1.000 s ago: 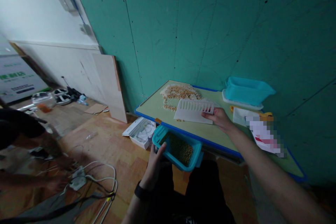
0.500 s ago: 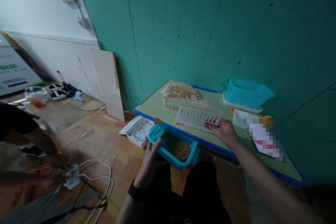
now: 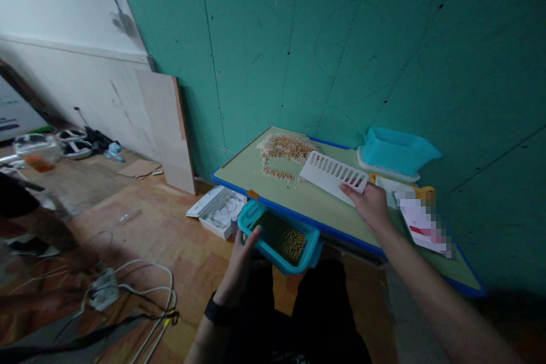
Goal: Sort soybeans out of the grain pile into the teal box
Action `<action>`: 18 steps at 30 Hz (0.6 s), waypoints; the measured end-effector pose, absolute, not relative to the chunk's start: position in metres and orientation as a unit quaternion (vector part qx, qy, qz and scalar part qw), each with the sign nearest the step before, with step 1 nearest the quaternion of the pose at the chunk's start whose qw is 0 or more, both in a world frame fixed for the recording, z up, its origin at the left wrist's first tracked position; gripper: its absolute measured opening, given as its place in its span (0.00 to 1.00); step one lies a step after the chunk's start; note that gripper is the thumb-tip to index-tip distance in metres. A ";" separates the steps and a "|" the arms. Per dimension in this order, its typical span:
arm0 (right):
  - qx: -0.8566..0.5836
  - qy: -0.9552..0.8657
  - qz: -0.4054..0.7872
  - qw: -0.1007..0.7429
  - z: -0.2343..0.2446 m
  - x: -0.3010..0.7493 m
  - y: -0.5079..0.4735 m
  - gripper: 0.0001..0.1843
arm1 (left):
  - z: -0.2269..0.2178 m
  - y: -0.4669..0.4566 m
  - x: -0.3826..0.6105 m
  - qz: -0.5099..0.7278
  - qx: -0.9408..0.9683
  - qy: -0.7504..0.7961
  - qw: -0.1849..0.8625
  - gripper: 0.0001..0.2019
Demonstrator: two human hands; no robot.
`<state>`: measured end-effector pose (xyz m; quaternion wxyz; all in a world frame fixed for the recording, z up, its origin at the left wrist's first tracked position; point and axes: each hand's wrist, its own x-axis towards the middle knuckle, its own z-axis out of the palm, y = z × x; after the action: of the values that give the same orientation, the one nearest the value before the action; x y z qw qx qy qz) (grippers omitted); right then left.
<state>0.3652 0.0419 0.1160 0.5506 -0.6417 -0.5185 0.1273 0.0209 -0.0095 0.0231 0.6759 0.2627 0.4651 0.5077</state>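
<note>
My left hand (image 3: 244, 256) is closed on the near left side of a blue plastic bin (image 3: 313, 250), thumb over the rim. Inside the bin lie round tan beans (image 3: 293, 243) and smaller green ones (image 3: 268, 223). In my right hand (image 3: 370, 203) is a white slotted plastic strip (image 3: 326, 175), gripped at its right end and tilted over the table (image 3: 239, 173). Left of the strip, a pile of tan beans mixed with pale grains (image 3: 284, 148) is spread on the tabletop, with a smaller line of beans (image 3: 277, 173) in front.
A second blue bin (image 3: 398, 152) stands on a white lid at the table's back right, near a printed packet (image 3: 422, 224). An open white box (image 3: 217, 219) sits below the left edge. Another person's arms (image 3: 51, 239) work among cables (image 3: 170, 290) on the floor.
My right hand has moved the slotted strip right and up, away from the front edge of the table. The left hand still holds the bin, nearly unmoved. The view has shifted slightly.
</note>
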 end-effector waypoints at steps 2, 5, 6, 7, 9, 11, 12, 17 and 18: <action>-0.645 -0.517 0.131 0.547 0.113 0.371 0.049 0.26 | 0.021 -0.010 0.021 0.503 0.264 0.467 0.678 0.45; -0.639 -0.519 0.149 0.547 0.109 0.370 0.053 0.26 | 0.020 -0.012 0.022 0.498 0.267 0.468 0.680 0.45; -0.637 -0.520 0.154 0.548 0.108 0.368 0.054 0.27 | 0.020 -0.013 0.021 0.497 0.268 0.468 0.680 0.45; -0.636 -0.521 0.159 0.547 0.108 0.366 0.055 0.27 | 0.020 -0.013 0.021 0.497 0.269 0.468 0.679 0.44; -0.633 -0.524 0.164 0.546 0.110 0.361 0.057 0.27 | 0.021 -0.014 0.020 0.496 0.271 0.468 0.679 0.44; -0.628 -0.530 0.168 0.544 0.111 0.358 0.060 0.27 | 0.023 -0.016 0.019 0.497 0.273 0.466 0.679 0.43; -0.626 -0.534 0.171 0.543 0.111 0.356 0.062 0.27 | 0.024 -0.017 0.019 0.499 0.274 0.464 0.679 0.43; -0.620 -0.536 0.185 0.543 0.106 0.355 0.068 0.28 | 0.021 -0.021 0.017 0.493 0.305 0.452 0.678 0.43; -0.620 -0.533 0.189 0.545 0.106 0.355 0.068 0.29 | 0.019 -0.020 0.017 0.490 0.309 0.453 0.678 0.43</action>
<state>0.3545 0.0680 0.1057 0.5445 -0.6196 -0.5327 0.1891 0.0170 -0.0205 0.0193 0.6778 0.3092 0.4526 0.4900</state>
